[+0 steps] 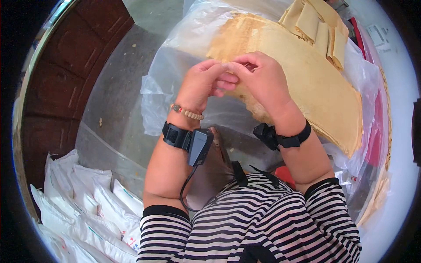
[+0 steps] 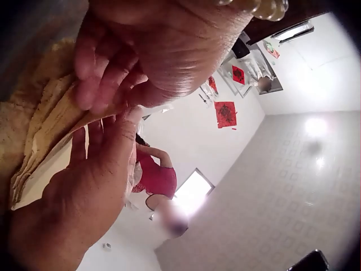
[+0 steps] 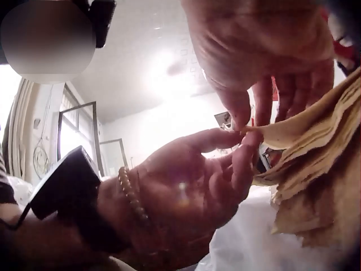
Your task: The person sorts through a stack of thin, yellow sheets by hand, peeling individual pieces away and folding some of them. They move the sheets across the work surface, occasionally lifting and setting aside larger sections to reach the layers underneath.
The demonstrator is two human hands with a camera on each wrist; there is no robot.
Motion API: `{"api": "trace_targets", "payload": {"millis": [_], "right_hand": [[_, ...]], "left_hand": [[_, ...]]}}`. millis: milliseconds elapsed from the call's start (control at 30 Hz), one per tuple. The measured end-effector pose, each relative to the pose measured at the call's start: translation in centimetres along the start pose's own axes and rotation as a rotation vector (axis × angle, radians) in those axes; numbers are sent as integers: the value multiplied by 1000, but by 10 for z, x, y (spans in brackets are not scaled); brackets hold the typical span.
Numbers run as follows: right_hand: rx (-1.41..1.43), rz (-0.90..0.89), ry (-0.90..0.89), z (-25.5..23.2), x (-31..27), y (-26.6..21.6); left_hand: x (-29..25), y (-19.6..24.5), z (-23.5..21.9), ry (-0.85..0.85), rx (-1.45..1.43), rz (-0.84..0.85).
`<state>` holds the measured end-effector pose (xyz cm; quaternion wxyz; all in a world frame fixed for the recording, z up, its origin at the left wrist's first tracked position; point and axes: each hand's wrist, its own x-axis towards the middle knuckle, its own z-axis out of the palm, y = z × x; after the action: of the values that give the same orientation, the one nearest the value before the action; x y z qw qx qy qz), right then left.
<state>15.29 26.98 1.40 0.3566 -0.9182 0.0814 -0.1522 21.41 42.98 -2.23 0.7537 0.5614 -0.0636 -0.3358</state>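
Observation:
A stack of thin tan sheets (image 1: 315, 83) lies on clear plastic, its near-left edge ragged. Over that edge, the left hand (image 1: 206, 83) and right hand (image 1: 265, 79) meet at thumbs and fingertips. In the right wrist view both the right hand (image 3: 259, 45) and the left hand (image 3: 186, 180) pinch the corner of a sheet (image 3: 279, 135), lifted from the layers. The left wrist view has the left hand (image 2: 163, 45) above and the right hand (image 2: 90, 192) below, beside layered sheet edges (image 2: 45, 135). The left hand's other fingers are loosely bent.
Folded tan sheets (image 1: 315, 30) lie on the stack's far end. Clear plastic (image 1: 162, 83) hangs over the near-left side. White sacks (image 1: 96, 201) stand at lower left, near dark brown panels (image 1: 66, 57). A person in red (image 2: 155, 175) shows in the left wrist view.

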Motion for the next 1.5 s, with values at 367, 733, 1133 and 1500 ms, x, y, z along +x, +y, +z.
{"api": "trace_targets", "payload": {"millis": [367, 733, 1133, 1500], "right_hand": [[358, 255, -2, -3, 11, 17], [570, 334, 75, -9, 14, 29], [361, -25, 148, -6, 1, 42], [296, -99, 145, -29, -8, 41]], "left_hand": [[1, -4, -6, 24, 10, -42], [10, -5, 15, 97, 88, -27], [47, -6, 23, 269, 461, 186], [78, 7, 20, 158, 554, 199]]}}
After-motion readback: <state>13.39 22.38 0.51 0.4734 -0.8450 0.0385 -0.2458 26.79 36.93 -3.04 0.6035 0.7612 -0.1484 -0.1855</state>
